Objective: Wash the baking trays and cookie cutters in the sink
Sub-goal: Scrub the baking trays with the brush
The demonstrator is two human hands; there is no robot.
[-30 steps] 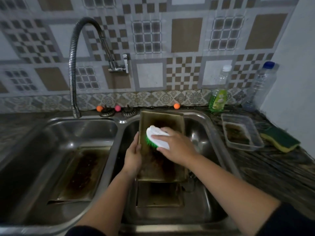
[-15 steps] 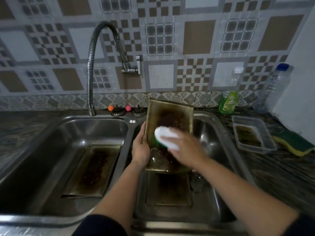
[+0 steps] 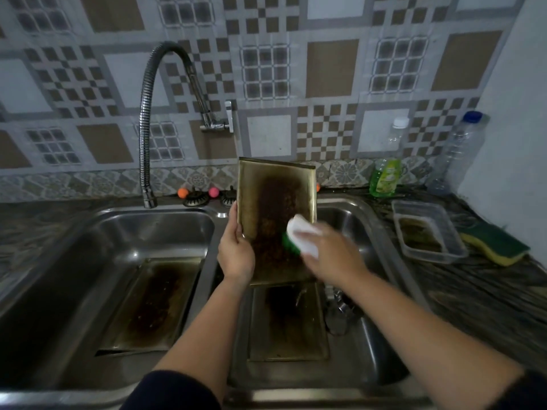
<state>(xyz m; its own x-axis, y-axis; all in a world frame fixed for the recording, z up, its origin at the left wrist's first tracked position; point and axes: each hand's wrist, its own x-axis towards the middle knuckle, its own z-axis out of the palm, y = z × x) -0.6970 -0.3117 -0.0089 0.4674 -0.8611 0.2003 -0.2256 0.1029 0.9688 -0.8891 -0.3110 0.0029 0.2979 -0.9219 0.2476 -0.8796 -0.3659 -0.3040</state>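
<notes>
Right basin (image 3: 381, 377): one stained tray (image 3: 288, 324) flat on its floor. Above it, left hand (image 3: 236, 253) grips the upright baking tray (image 3: 275, 202) by its left edge, steadying it; right hand (image 3: 331, 255) clasps the scrub brush (image 3: 299, 238) against its lower face. Left of the basin, another tray (image 3: 154, 303) awaits.

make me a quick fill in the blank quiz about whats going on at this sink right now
1. The left hand holds the raised baking tray by its ____ edge.
2. The right hand scrubs with a white brush that has ____ bristles.
3. A second dirty tray lies in the ____ basin.
4. The sponge on the counter is green and ____.

Missing words: left; green; left; yellow
</notes>
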